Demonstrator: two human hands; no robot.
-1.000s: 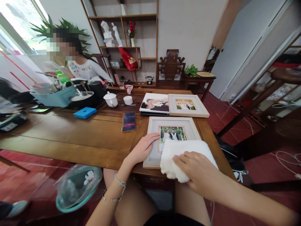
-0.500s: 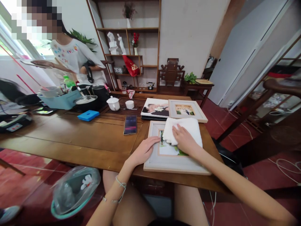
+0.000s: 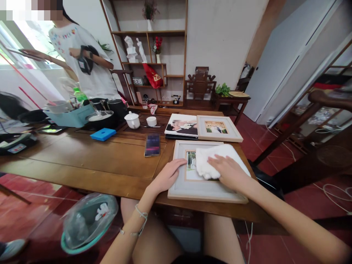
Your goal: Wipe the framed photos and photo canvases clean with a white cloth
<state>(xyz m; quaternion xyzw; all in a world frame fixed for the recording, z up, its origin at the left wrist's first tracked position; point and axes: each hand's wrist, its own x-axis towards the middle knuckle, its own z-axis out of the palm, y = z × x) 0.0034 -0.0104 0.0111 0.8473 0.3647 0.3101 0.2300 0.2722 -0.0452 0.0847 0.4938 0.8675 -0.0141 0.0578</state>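
Note:
A white picture frame [image 3: 178, 189] with light wooden edges lies flat near the table's front edge, a photo [image 3: 190, 165] inside it. My left hand [image 3: 169, 174] rests on its left border, fingers stretched out and holding nothing. With my right hand [image 3: 228, 170] I hold a folded white cloth [image 3: 206, 156] pressed down on the frame, the fingers lying over it. The cloth hides the right part of the photo and the upper right border. Just behind are a second picture frame [image 3: 235, 132] and a photo album [image 3: 180, 125], side by side.
A phone [image 3: 152, 145], a blue box [image 3: 103, 134], a lidded white cup [image 3: 132, 120] and a light-blue bin [image 3: 73, 119] of items stand on the wooden table [image 3: 121, 165]. A lined waste bin [image 3: 89, 220] is on the floor. Another person [image 3: 82, 66] stands at the far left.
My right hand has slid the cloth right and slightly toward me, uncovering more of the photo's left side. My left hand stays put. The other person has shifted left, raising a black bag.

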